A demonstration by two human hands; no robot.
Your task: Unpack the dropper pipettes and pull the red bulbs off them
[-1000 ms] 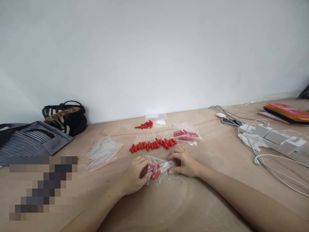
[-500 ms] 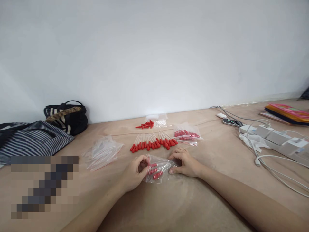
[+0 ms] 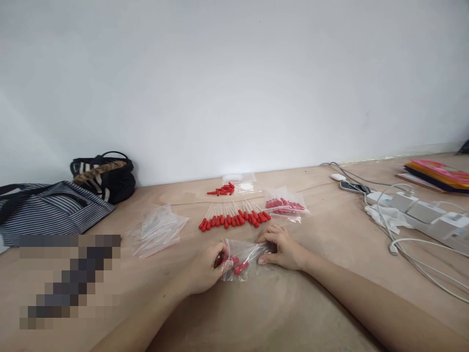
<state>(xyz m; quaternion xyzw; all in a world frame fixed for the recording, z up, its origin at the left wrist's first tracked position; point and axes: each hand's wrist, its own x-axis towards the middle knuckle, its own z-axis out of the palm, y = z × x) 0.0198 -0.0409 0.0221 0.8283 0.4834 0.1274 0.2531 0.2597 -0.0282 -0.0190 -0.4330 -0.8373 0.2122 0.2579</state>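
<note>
My left hand (image 3: 205,268) pinches the left end of a small clear zip bag (image 3: 245,256) that holds red-capped droppers. My right hand (image 3: 282,247) has its fingers closed on the bag's right end and presses it against the tan surface. Just beyond the bag lies a row of several loose droppers (image 3: 234,215) with red bulbs toward me. Two filled bags (image 3: 286,205) lie to the right of that row. A small heap of loose red caps (image 3: 223,188) sits farther back, near the wall.
A pile of empty clear bags (image 3: 156,230) lies at left. Striped bags (image 3: 54,208) and a black bag (image 3: 104,178) stand far left. At right are a power strip with chargers and cables (image 3: 421,215), a phone (image 3: 351,187) and colourful folders (image 3: 437,172).
My left hand's fingers shifted along the bag's left end and closed tighter; the bag bunched a little. My right hand stayed put.
</note>
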